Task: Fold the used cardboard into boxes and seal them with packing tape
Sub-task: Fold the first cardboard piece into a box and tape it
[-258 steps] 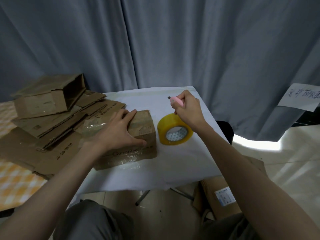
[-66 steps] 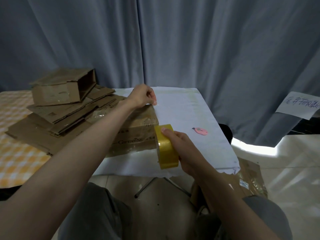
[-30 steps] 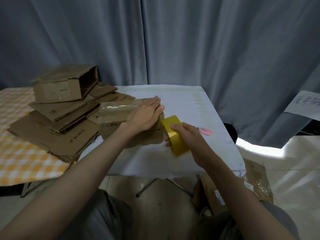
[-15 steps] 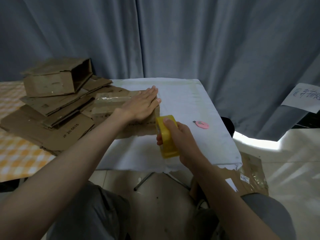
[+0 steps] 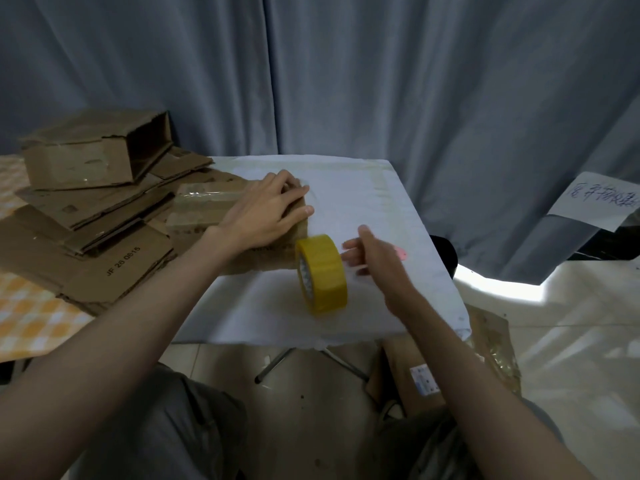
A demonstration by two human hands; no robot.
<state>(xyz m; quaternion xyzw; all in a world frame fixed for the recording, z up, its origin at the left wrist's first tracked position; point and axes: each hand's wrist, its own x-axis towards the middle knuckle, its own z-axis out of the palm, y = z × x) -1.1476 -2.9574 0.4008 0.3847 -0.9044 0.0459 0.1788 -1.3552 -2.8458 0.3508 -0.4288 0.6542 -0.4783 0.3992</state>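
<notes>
A small brown cardboard box (image 5: 204, 206), partly wrapped in clear tape, lies on the white table (image 5: 363, 202). My left hand (image 5: 266, 211) rests flat on the box's top right end, fingers spread. A yellow roll of packing tape (image 5: 322, 273) stands on its edge on the table just in front of the box's right end. My right hand (image 5: 372, 252) hovers to the right of the roll, blurred, fingers loose and holding nothing. A small pink cutter (image 5: 401, 252) lies on the table, mostly hidden behind my right hand.
A stack of flattened cardboard (image 5: 93, 244) with an open box (image 5: 97, 157) on top lies at the left. A grey curtain (image 5: 346, 74) hangs behind. More cardboard (image 5: 415, 368) sits on the floor under the table's right edge. A paper note (image 5: 599, 199) hangs at right.
My right hand has let go of the yellow tape roll, which now stands alone on the table, and moved to its right. My left hand stays pressed on the box.
</notes>
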